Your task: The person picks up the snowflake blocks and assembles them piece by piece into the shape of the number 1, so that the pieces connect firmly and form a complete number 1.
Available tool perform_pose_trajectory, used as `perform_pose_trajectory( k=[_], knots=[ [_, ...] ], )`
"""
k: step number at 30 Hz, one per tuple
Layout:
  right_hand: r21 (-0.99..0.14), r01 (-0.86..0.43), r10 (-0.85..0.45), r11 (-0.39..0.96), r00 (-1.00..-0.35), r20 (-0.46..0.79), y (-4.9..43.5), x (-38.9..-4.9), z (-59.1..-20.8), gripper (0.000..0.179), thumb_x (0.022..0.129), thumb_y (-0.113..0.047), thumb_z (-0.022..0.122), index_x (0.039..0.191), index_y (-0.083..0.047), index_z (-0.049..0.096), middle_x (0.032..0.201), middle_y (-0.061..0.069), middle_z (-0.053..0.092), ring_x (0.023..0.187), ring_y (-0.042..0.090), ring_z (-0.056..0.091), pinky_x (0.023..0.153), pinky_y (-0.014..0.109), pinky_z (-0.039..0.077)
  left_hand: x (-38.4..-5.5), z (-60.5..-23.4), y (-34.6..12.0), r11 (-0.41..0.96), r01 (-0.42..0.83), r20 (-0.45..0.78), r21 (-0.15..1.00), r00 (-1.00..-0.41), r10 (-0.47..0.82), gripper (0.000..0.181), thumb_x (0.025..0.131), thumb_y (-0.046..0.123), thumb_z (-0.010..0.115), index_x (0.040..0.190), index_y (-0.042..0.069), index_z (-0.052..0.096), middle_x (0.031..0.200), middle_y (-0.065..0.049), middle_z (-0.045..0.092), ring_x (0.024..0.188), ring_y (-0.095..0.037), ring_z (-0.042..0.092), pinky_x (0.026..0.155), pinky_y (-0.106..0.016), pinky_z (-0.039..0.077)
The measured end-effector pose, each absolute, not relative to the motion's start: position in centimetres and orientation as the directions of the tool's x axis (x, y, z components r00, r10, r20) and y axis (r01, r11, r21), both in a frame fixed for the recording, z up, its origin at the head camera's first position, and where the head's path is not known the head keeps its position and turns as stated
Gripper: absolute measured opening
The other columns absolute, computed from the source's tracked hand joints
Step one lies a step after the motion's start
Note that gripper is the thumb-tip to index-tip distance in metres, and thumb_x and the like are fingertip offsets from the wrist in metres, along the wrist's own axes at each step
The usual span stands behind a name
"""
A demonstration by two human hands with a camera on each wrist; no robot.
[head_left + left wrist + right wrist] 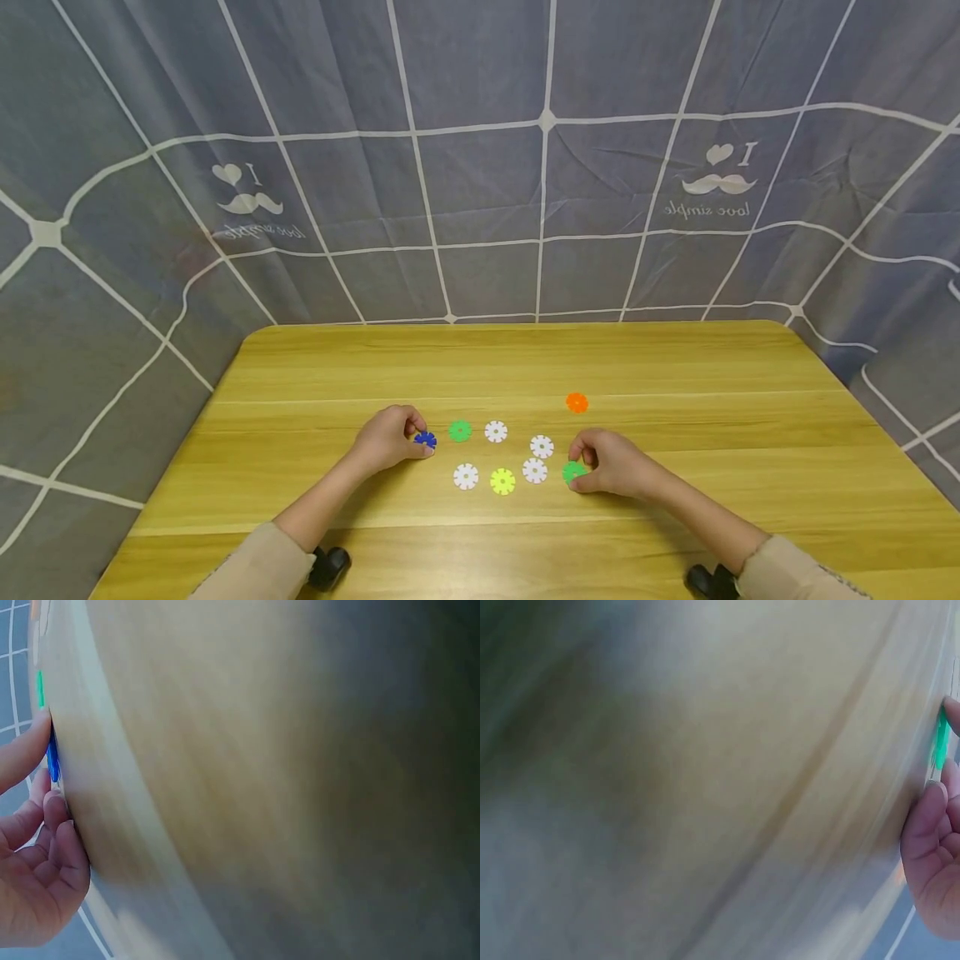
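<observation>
- Head view: the left hand [388,437] pinches a blue disc [425,438] between thumb and fingers, the gap between them only as wide as the disc.
- The right hand [611,464] pinches a green notched disc [573,472] by its near and far edges, thumb on the near side.
- Both held discs are at the table [480,558]; whether either is raised off it is hard to tell.
- Between the hands, a second green disc [460,431] lies just beside the blue one, with a white disc [496,432] to its right.
- Nearer the person are another white disc [466,477] and a yellow disc [503,482].
- Two more white discs [535,471] lie together by the right hand, touching or nearly so.
- An orange disc [577,403] lies farther back, beyond the right hand.
- Behind the table hangs a grey curtain [480,192] with white lines.
- Left wrist view: the blue disc appears edge-on between thumb and fingers, a green edge beyond it.
- Right wrist view: the held green disc also appears edge-on, between thumb and fingers, at the picture's edge.
</observation>
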State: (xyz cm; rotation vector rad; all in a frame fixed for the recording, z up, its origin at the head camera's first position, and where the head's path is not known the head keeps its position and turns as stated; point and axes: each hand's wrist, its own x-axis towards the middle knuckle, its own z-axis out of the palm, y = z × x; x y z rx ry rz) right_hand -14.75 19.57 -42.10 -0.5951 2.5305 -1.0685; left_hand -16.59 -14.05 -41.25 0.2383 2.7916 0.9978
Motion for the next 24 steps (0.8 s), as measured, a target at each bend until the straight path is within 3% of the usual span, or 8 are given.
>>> perform_pose_trajectory(
  k=[13,24],
  knots=[
    [-0.745,-0.242,-0.496,0.622,-0.857,-0.136,19.52,-14.68,-42.34,0.032,0.070,-0.007,0.080,0.084,-0.006,0.052,0.074,0.001,0.044,0.067,0.013,0.040,0.055,0.022,0.035,-16.32,-41.64,-13.53,0.780,0.173,-0.019,0.601,-0.973,0.230,0.024,0.069,0.005,0.082,0.079,0.008,0.060,0.074,0.000,0.053,0.067,-0.014,0.045,0.061,-0.028,0.041],
    [-0.785,-0.235,-0.534,0.574,-0.834,-0.140,19.84,-15.36,-42.01,0.029,0.070,-0.003,0.079,0.085,-0.004,0.055,0.072,0.001,0.048,0.064,0.010,0.043,0.054,0.020,0.039,-17.02,-41.17,-13.63,0.766,0.123,-0.101,0.631,-0.966,0.238,0.026,0.070,0.007,0.081,0.085,0.004,0.061,0.074,-0.001,0.051,0.068,-0.014,0.044,0.063,-0.028,0.040]
  ],
)
